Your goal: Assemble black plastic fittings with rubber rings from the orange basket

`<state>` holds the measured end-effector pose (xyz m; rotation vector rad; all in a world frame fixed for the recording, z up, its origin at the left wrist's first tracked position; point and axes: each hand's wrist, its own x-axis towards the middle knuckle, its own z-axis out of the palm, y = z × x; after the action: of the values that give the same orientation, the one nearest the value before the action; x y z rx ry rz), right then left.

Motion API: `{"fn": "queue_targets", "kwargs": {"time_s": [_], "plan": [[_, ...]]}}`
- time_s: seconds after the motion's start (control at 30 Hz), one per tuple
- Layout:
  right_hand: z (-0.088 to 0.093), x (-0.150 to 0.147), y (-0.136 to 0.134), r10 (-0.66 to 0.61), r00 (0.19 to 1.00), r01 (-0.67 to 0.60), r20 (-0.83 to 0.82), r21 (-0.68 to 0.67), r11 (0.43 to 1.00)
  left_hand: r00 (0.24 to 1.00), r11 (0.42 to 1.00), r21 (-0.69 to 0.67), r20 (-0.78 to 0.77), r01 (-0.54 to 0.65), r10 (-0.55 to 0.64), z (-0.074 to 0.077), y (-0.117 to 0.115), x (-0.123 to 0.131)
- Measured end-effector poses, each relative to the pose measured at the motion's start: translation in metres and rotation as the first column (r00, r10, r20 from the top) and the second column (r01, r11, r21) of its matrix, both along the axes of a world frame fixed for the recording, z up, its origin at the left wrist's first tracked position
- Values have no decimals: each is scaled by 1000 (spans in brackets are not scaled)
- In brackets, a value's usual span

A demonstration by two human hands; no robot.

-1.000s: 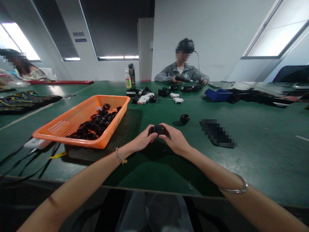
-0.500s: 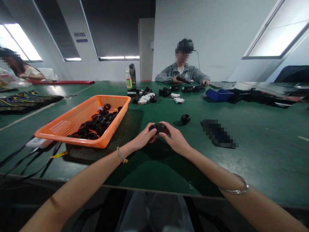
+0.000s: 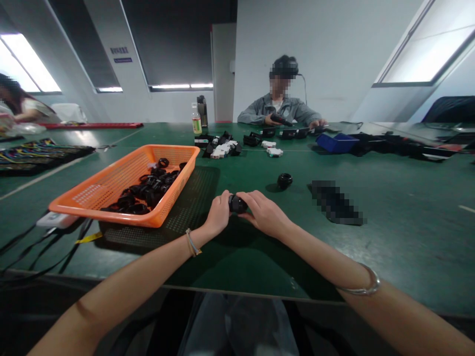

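Between my two hands is a small black round part (image 3: 237, 204), held just above the green table (image 3: 401, 212). My left hand (image 3: 218, 212) grips its left side, the fingers closed round it. From the right, my right hand (image 3: 265, 212) has its fingers and thumb closed on the same part. A similar black ring-shaped part (image 3: 285, 181) rests on the table beyond my right hand. To the left of my hands, an orange basket (image 3: 176, 193) holds several black ring-like parts (image 3: 154, 185).
Farther back lie white and black pieces (image 3: 224, 147), a bottle (image 3: 196, 118) and a blue bin (image 3: 337, 143). A blurred-out dark flat object (image 3: 336, 203) lies to the right. Wired strips (image 3: 44, 155) lie far left. A person (image 3: 280, 106) sits opposite, another at far left.
Both hands have turned the black part, which now shows a different side. My left hand has shifted left and its wrist has rolled. The loose ring-shaped part stays put.
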<state>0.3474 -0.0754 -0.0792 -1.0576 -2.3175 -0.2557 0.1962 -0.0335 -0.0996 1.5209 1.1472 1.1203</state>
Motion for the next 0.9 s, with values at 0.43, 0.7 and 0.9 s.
{"fn": "queue_targets", "kwargs": {"time_s": [0.43,0.7,0.9], "plan": [[-6,-13,-11,-49,980,49,-192,-7,999,998,995,83,29,-54,52,18,-16,6],[-4,-17,-9,-132,947,94,-293,-140,986,997,998,-32,56,-45,47,17,-7,9],[5,-1,3,-249,940,180,-233,-280,943,994,992,-86,-57,91,-96,12,-1,11]]}}
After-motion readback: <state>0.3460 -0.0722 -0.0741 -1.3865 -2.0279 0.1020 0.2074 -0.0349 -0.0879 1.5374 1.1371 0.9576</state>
